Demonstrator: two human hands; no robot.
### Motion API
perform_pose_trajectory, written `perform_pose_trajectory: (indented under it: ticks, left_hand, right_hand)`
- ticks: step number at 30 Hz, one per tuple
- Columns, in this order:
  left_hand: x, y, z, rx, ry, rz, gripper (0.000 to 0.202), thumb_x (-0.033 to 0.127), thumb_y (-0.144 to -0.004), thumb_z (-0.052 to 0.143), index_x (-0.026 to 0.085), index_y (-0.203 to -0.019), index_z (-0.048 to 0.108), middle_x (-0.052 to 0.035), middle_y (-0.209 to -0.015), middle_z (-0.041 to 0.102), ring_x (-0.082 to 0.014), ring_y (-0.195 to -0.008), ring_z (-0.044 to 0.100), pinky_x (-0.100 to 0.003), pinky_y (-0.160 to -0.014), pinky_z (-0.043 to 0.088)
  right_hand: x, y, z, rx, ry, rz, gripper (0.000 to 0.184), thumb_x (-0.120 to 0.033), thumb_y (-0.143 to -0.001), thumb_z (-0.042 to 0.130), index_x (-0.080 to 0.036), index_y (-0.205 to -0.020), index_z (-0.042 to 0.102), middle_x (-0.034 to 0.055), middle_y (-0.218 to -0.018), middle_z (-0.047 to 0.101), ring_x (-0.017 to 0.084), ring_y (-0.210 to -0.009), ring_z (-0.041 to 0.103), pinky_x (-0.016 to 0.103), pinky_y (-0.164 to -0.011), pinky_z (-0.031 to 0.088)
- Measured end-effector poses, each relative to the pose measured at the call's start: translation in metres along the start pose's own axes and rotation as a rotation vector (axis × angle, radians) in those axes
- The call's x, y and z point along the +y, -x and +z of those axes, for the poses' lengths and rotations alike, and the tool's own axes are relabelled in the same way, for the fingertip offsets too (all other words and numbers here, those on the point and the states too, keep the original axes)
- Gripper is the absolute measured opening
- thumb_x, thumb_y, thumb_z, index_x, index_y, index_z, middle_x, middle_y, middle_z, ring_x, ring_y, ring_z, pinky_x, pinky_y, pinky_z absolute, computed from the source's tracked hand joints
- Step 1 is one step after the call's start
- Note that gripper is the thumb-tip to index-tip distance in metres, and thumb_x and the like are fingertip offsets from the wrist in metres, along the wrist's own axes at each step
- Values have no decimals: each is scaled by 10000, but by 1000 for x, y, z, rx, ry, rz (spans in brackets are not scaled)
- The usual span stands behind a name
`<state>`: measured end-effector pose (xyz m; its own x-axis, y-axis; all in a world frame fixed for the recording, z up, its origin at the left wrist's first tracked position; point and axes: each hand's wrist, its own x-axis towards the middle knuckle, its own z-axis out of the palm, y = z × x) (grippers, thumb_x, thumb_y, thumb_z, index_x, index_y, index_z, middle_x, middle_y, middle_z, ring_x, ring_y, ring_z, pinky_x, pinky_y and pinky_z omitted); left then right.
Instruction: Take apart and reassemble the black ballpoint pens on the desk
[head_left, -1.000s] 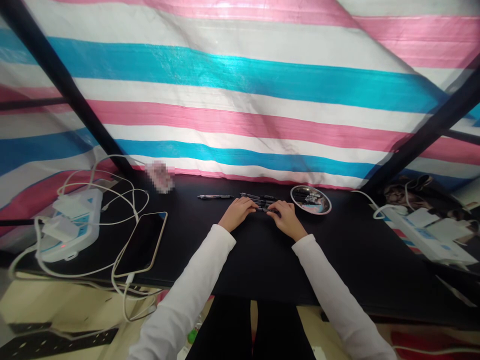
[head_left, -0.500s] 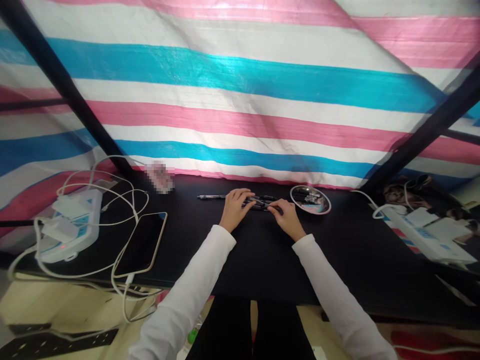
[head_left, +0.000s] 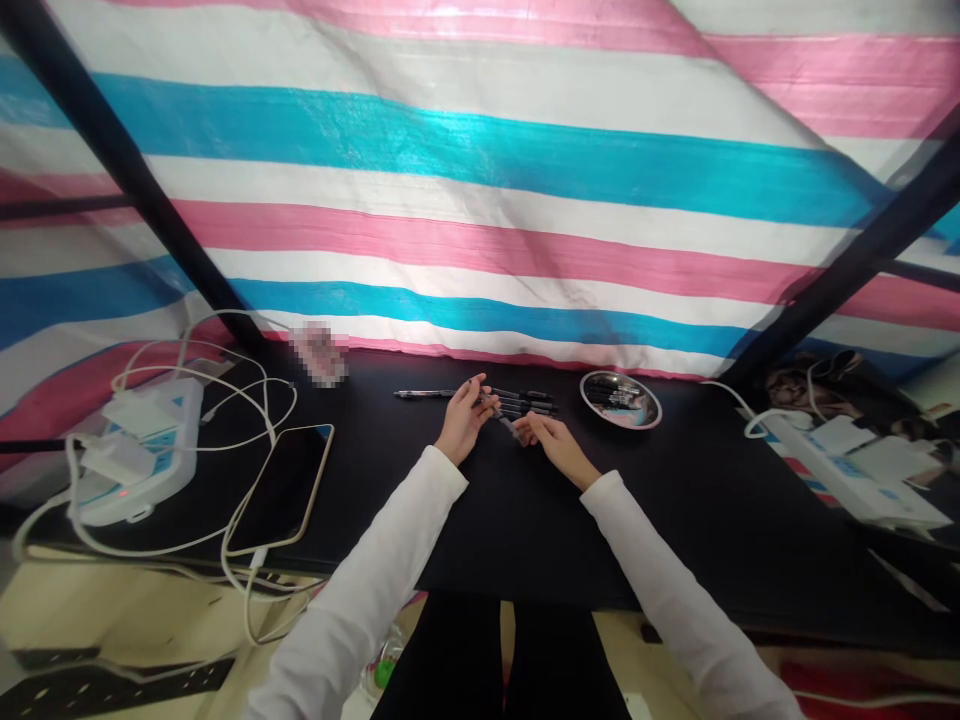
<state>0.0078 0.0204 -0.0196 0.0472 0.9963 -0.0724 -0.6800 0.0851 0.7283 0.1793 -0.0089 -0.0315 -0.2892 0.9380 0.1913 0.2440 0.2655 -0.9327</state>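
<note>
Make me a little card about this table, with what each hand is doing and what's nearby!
Left hand: fingers raised beside the pen, grip unclear
Right hand: fingertips on the black pen
Nearby: row of black pens lying on the dark table
Also there: shiny round metal dish, phone, white power strip
Behind: striped tarp

Makeshift indoor work booth, not a kitchen or shop. Far side and overhead: striped plastic tarp (head_left: 480,180) hung over dark metal poles (head_left: 127,170). Black table (head_left: 675,500) serves as desk. Left: power strip (head_left: 139,450), chargers, tangled cables (head_left: 247,400), phone (head_left: 281,490). Right: second power strip (head_left: 847,470). Centre: pens (head_left: 525,402), small round tray (head_left: 620,400).
</note>
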Motion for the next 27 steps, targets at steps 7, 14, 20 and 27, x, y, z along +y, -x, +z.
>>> perform_pose_trajectory:
  ticks: [7, 14, 20, 27]
  left_hand:
    - [8, 1, -5, -97, 486, -262, 262, 312, -949, 377, 160, -855, 568, 84, -481, 221, -22, -319, 191, -123, -283, 144]
    - [10, 5, -4, -98, 534, -349, 310, 297, -900, 369, 171, -619, 405, 88, -512, 0, -45, -323, 44, -172, -321, -2]
    - [12, 7, -2, -117, 555, -342, 248, 225, -865, 325, 177, -626, 373, 87, -534, -26, -45, -324, 32, -180, -355, -41]
    - [11, 8, -1, -105, 503, -319, 212, 227, -839, 375, 187, -633, 349, 84, -543, -39, -48, -330, 14, -182, -353, -41]
  right_hand:
    - [5, -1, 1, -4, -56, 68, 570, -608, -872, 309, -142, -918, 633, 39, -688, 592, 111, -578, 516, 254, -571, 401]
    - [7, 0, 1, -29, -54, 83, 573, -603, -879, 292, -145, -908, 636, 34, -668, 591, 111, -574, 516, 257, -582, 393]
    - [8, -1, 1, -32, -47, 86, 571, -600, -881, 292, -145, -908, 636, 34, -667, 593, 110, -574, 518, 256, -586, 394]
    - [5, 0, 1, -24, -44, 90, 574, -601, -880, 289, -143, -899, 635, 35, -664, 591, 114, -572, 514, 260, -587, 395]
